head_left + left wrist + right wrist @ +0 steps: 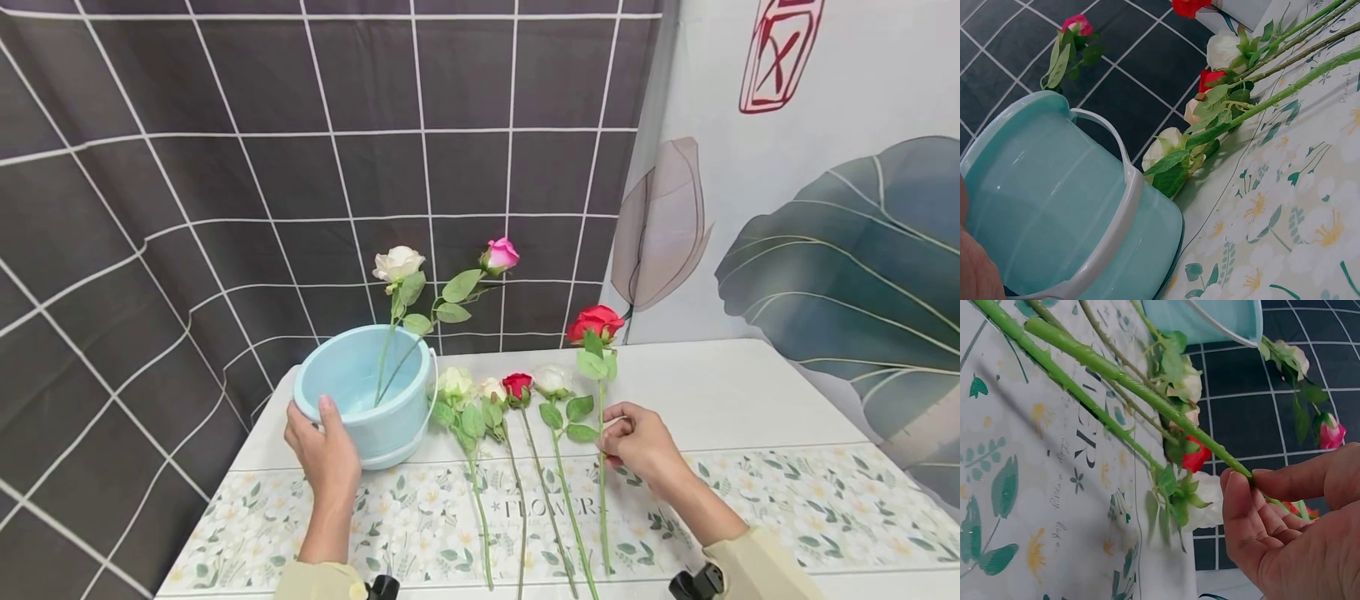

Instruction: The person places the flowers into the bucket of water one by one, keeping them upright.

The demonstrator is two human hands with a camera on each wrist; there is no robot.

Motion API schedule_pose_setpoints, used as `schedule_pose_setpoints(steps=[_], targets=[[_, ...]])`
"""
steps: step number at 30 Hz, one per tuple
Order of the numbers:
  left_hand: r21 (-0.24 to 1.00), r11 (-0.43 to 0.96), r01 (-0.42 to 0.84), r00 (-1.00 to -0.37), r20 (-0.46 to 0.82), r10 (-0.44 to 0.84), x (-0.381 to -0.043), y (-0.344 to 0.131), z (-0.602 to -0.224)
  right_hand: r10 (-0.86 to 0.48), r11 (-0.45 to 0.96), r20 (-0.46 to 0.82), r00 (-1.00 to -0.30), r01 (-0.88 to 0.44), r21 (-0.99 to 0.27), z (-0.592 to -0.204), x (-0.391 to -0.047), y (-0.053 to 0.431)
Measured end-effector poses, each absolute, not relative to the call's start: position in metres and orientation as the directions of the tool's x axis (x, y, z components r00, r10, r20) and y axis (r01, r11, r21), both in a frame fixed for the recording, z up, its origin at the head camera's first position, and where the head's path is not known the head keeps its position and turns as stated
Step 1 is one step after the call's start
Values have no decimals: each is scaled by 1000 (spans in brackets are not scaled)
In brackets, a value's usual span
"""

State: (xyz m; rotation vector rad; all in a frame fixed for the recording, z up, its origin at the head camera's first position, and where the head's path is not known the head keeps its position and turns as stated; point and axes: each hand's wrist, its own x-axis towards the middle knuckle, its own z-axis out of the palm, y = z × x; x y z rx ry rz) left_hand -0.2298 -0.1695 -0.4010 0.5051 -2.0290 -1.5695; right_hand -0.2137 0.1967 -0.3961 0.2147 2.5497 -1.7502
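Observation:
My left hand (pixel 324 450) grips the near left rim of a light blue bucket (pixel 390 429), thumb over the edge. Inside the bucket stand a white rose (pixel 398 264) and a pink rose (pixel 500 255), both leaning right. Between thumb and fingers, my right hand (pixel 641 442) pinches the stem of a red rose (pixel 596 323), bloom upward. In the right wrist view this green stem (pixel 1141 390) slants above the table cover. Left of it lie a white rose (pixel 552 380), a smaller red rose (pixel 517 387), a cream rose (pixel 492 390) and a pale green-white rose (pixel 456 385).
A white table (pixel 697 383) carries a floral runner (pixel 787 500) along its front. Behind it hangs a dark cloth with a white grid (pixel 375 175); to the right is a pale curtain (pixel 847 108) with leaf prints. The bucket's white handle (pixel 1124 206) hangs down its side.

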Motion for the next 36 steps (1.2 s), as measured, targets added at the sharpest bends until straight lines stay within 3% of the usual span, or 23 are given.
schedule_pose_setpoints(steps=[36], targets=[[970, 240, -24, -803, 124, -583, -230, -170, -400, 41, 182, 65, -997, -56, -982, -356, -246, 158]])
